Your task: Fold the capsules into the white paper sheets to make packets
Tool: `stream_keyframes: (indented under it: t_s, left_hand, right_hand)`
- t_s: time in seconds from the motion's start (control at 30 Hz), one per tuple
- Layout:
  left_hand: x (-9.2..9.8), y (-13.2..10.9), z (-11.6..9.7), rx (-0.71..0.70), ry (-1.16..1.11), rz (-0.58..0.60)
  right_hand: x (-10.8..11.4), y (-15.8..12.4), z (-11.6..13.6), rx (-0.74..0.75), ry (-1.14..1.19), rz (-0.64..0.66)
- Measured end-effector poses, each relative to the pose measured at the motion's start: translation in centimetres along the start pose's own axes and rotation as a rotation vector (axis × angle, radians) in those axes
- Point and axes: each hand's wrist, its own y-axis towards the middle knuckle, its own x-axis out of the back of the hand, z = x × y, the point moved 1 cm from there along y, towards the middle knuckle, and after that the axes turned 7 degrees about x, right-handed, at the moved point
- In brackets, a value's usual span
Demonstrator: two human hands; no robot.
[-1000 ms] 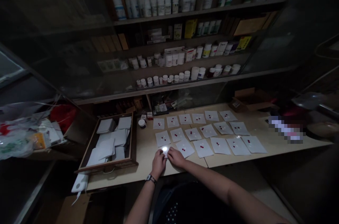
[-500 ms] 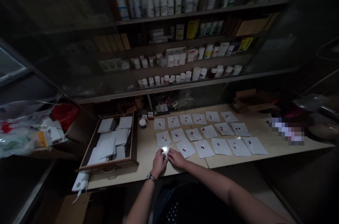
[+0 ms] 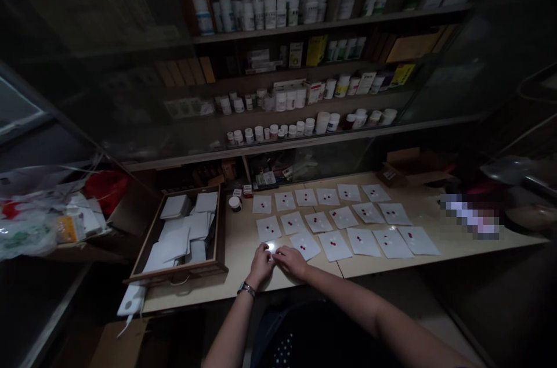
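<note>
Grip: left hand (image 3: 261, 265), right hand (image 3: 290, 262) close | white paper (image 3: 271, 248) between, probably

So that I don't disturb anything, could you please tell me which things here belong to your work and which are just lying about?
Your work: left hand, right hand, paper sheets with red pills, drawer of white papers.
Lying about: cardboard box, plastic bags, shelved bottles.

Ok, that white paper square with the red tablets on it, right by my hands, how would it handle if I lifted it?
The white paper square looks thin, so it is probably light and floppy. The small round red tablets appear to sit loose on top, so they would likely roll off if it tilts.
</note>
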Motion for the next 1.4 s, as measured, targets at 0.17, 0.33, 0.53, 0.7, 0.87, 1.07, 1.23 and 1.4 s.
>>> stream_keyframes:
  t_s: [0.17,0.33,0.53,0.7,0.87,1.07,1.23,1.4]
  left_hand:
    - [0.2,0.0,0.1,0.010,-0.046,0.025]
    - [0.1,-0.1,0.2,0.030,-0.051,0.014]
    - [-0.2,-0.3,0.0,0.057,-0.092,-0.058]
    - [-0.2,-0.6,-0.2,0.070,-0.120,-0.072]
    - [-0.2,-0.4,-0.1,0.074,-0.126,-0.064]
    - [-0.1,-0.7,-0.3,0.059,-0.084,-0.074]
    - [0.4,-1.5,-1.1,-0.022,0.005,-0.090]
    - [0.9,-2.1,-2.1,-0.126,0.148,0.001]
  right_hand:
    - [0.1,0.1,0.2,-0.064,0.088,-0.034]
    - [-0.1,0.9,0.4,-0.195,0.168,-0.121]
    - [-1.2,0.9,-0.3,-0.187,0.183,-0.141]
    - [-1.6,0.7,-1.0,-0.100,0.179,-0.088]
    - [-1.5,0.6,-1.0,-0.069,0.184,-0.049]
    - [-2.1,0.7,-1.3,-0.111,0.193,-0.042]
    - [-3.1,0.4,-1.9,-0.137,0.190,-0.061]
    - [-3.4,-0.1,-2.2,-0.153,0.206,-0.085]
